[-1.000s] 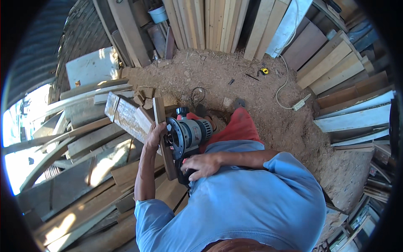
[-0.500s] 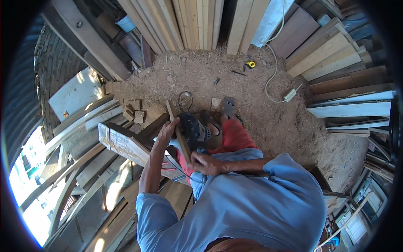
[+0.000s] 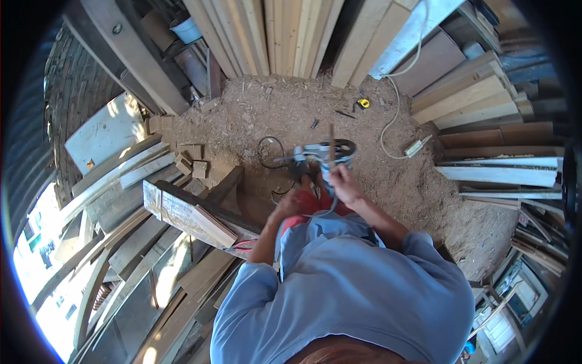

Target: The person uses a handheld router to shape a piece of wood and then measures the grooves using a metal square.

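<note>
Over sawdust floor (image 3: 254,115), circular saw (image 3: 321,155) lies crosswise

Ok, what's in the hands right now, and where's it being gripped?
The right hand holds a power saw by its rear handle. The left hand, lower down, is blurred; whether it holds anything cannot be told.

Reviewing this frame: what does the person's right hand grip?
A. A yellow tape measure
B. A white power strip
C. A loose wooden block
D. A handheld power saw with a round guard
D: the right hand grips the power saw, held out over the sawdust-strewn ground; the yellow tape measure and white power strip lie untouched on the ground farther off.
</note>
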### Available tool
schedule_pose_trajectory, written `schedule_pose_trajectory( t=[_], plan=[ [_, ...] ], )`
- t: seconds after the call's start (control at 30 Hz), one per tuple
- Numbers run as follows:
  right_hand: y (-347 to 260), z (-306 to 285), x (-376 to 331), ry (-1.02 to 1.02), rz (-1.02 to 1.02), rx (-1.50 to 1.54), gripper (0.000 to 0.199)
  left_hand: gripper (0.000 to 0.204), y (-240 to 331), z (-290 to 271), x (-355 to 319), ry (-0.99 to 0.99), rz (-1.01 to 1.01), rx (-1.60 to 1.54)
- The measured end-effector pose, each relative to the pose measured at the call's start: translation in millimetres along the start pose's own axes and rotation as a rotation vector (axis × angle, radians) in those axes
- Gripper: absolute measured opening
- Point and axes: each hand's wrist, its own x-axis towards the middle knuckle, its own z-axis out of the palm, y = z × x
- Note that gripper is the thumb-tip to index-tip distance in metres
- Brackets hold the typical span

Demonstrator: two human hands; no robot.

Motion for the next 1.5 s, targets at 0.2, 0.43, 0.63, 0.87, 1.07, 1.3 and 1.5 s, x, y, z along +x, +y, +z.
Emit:
schedule_pose_trajectory(
  t=[0.2,0.43,0.63,0.87,1.07,1.3,1.5],
  plan=[
    [5.0,-39.3,20.2,0.193,-0.026,0.340,0.017,0.039,67.7,-43.3,7.1,-0.372,0.364,0.300],
    [-32.5,-65.3,71.9,0.099,0.008,0.310,0.012,0.043,36.3,-35.9,-31.5,-0.259,0.180,0.128],
    [-39.8,-60.6,119.1,-0.039,0.040,0.308,0.012,0.051,116.4,-46.3,-122.1,-0.034,-0.102,0.189],
    [-15.1,-59.5,139.9,-0.300,0.074,0.069,0.008,0.023,102.6,34.3,-143.3,0.124,-0.391,0.294],
    [-5.3,-45.2,139.1,-0.417,0.148,0.005,0.011,0.040,112.9,72.1,-143.7,0.457,-0.490,0.143],
    [7.5,-21.6,120.1,-0.429,0.190,-0.038,0.015,0.091,67.1,94.4,-182.0,1.117,-0.912,-0.039],
    [4.7,-9.3,112.9,-0.480,0.182,-0.115,0.015,0.070,-22.8,82.1,-255.3,1.151,-1.337,-0.584]
  ],
)
